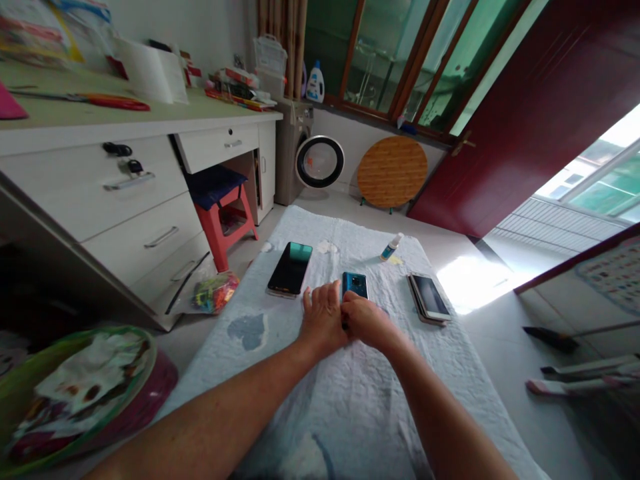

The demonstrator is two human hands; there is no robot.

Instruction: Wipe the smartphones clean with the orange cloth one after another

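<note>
The left hand point(323, 317) and right hand point(367, 322) are both at the blue smartphone point(356, 284) on the counter point(350, 407); I cannot tell if fingers clamp. White smartphone point(432, 297) lies at 3 o'clock from it.

Spray bottle point(391, 247): far part of cloth-covered table point(320, 413). Dark-screened phone point(291, 268): left on cloth. Camera-backed phone point(355, 284): between it and stacked phones point(429, 298) at right. Stool point(227, 217): left of table, beside drawers point(135, 247).
</note>
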